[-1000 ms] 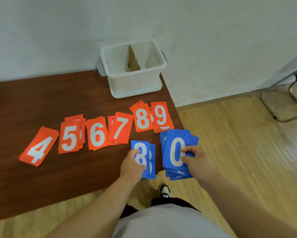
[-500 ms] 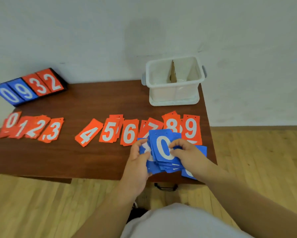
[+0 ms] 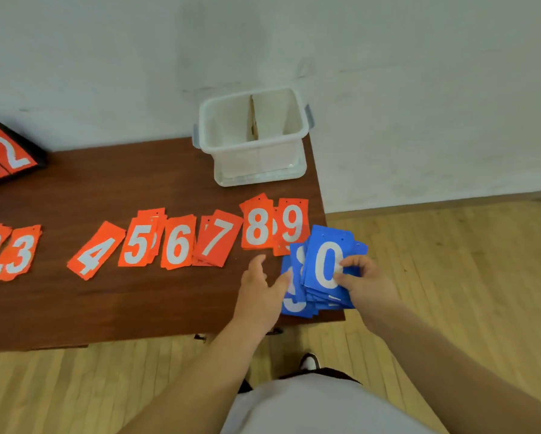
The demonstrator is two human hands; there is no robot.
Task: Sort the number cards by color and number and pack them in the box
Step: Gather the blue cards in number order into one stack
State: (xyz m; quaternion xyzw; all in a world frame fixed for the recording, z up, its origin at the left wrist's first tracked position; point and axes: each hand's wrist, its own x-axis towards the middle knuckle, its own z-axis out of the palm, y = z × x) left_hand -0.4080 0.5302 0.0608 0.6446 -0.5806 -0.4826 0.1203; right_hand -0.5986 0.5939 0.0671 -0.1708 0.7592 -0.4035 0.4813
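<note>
Right hand (image 3: pixel 364 285) pinches blue stack (image 3: pixel 324 267), top 0; lower digits mostly hidden. Left hand (image 3: pixel 260 292) spread, thumb on blue card (image 3: pixel 291 303).

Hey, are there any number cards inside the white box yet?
No, the white box shows only a cardboard divider inside, with the orange cards on the table.

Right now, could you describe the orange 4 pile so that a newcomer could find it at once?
On the brown table, a row of orange number piles runs left from the white box. The 4 pile lies between the 3 pile and the 5 pile; it alone tilts steeply and stands apart, with gaps on both sides.
</note>
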